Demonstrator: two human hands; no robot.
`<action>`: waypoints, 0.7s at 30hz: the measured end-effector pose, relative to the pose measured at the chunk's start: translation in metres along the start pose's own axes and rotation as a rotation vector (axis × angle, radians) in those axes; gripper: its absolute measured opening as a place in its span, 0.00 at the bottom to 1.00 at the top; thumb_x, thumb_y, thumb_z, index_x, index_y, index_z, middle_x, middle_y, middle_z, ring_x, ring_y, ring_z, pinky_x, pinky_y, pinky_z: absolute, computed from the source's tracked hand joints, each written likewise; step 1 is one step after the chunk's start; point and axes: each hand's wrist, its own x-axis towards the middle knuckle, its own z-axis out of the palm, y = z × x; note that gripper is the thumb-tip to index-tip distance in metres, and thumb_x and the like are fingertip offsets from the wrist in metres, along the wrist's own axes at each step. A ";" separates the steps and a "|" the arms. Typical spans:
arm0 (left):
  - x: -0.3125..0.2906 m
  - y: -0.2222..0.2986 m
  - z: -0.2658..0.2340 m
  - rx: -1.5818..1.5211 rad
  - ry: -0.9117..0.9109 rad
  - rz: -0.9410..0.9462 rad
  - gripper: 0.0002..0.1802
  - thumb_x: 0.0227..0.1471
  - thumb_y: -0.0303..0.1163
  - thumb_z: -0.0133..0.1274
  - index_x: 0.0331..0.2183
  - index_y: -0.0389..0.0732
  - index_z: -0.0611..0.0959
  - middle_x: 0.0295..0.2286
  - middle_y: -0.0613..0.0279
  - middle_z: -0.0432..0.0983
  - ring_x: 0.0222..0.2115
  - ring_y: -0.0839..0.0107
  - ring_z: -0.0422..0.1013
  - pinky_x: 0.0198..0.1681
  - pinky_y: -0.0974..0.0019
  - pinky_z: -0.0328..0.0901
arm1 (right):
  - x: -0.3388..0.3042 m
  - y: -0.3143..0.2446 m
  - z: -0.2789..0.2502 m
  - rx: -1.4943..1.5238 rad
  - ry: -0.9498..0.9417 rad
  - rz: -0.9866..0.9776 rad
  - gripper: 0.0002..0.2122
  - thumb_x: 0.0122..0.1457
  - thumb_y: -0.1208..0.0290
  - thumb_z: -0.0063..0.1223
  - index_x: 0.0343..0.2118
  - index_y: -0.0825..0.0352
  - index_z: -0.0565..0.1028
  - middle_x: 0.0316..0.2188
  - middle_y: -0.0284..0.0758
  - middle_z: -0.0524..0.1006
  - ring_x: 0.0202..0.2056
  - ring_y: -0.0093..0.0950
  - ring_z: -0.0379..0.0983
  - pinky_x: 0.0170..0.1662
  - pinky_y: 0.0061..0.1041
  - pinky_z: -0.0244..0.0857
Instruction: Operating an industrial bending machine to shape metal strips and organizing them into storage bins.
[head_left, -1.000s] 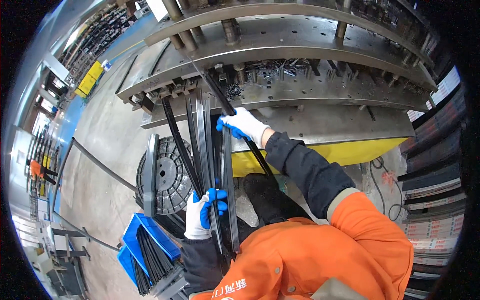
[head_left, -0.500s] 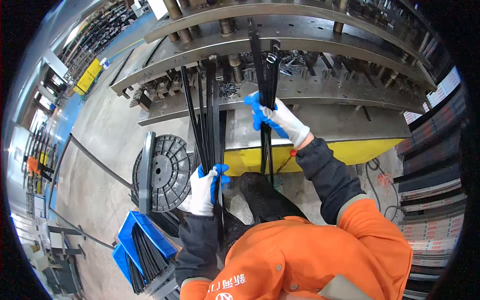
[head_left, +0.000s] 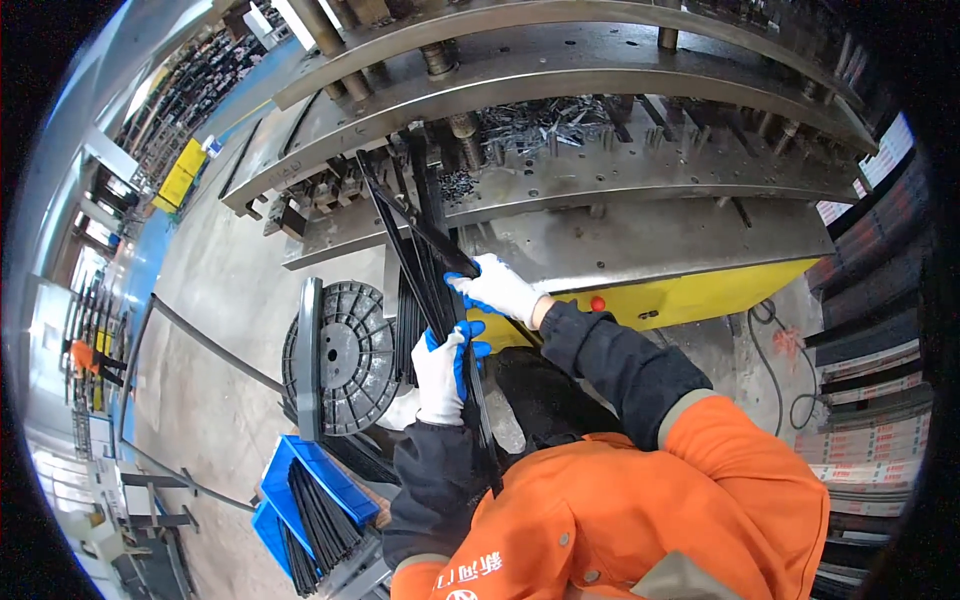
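Long, thin black strips (head_left: 432,285) are gathered in a slanting bundle in front of the person, their upper ends before the steel plates of a machine and their lower ends beside the orange jacket (head_left: 640,520). The gloved left hand (head_left: 443,372) grasps the bundle, its blue-coated fingers (head_left: 463,368) curled around it. Above and to the right, the gloved right hand (head_left: 497,288) has its fingers closed about a dark strip (head_left: 445,248) that crosses the bundle; how many pieces it grips cannot be told.

Left of the bundle, a grey metal channel (head_left: 309,350) stands upright against a black plastic reel (head_left: 358,365). Below, a blue bin (head_left: 340,480) holds more black strips. Metal scraps (head_left: 550,125) lie between the machine's steel plates (head_left: 640,248), above its yellow base (head_left: 710,292).
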 end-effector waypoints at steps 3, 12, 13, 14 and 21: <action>-0.004 0.000 0.007 -0.001 0.003 0.023 0.10 0.50 0.24 0.47 0.37 0.34 0.74 0.28 0.54 0.77 0.21 0.69 0.72 0.24 0.73 0.68 | -0.002 -0.002 0.001 0.046 0.029 0.023 0.15 0.50 0.60 0.50 0.24 0.70 0.74 0.18 0.37 0.74 0.20 0.33 0.68 0.25 0.30 0.62; -0.033 0.030 0.005 -0.055 -0.026 0.018 0.13 0.52 0.28 0.48 0.41 0.35 0.74 0.24 0.55 0.75 0.22 0.70 0.72 0.23 0.74 0.68 | 0.023 -0.015 -0.001 -0.062 0.277 -0.049 0.13 0.49 0.61 0.51 0.23 0.68 0.74 0.16 0.34 0.72 0.18 0.27 0.66 0.23 0.25 0.60; -0.040 0.036 -0.002 -0.015 -0.009 0.031 0.14 0.52 0.28 0.48 0.42 0.36 0.73 0.24 0.56 0.75 0.21 0.71 0.72 0.22 0.75 0.67 | 0.023 -0.018 -0.002 -0.025 0.252 -0.020 0.13 0.49 0.61 0.51 0.22 0.68 0.74 0.16 0.34 0.72 0.18 0.27 0.66 0.23 0.25 0.60; -0.045 0.040 -0.016 -0.014 -0.004 0.028 0.14 0.52 0.28 0.48 0.42 0.36 0.73 0.24 0.56 0.75 0.21 0.71 0.72 0.22 0.75 0.67 | 0.024 -0.024 -0.002 0.012 0.220 0.001 0.13 0.49 0.61 0.51 0.22 0.68 0.74 0.16 0.34 0.72 0.17 0.26 0.66 0.23 0.24 0.60; -0.054 0.043 -0.046 0.034 -0.029 -0.037 0.17 0.54 0.32 0.46 0.46 0.37 0.72 0.21 0.59 0.74 0.15 0.76 0.68 0.17 0.78 0.61 | 0.028 -0.030 -0.010 0.161 0.139 0.056 0.12 0.50 0.62 0.50 0.21 0.67 0.74 0.15 0.32 0.72 0.16 0.24 0.64 0.21 0.22 0.59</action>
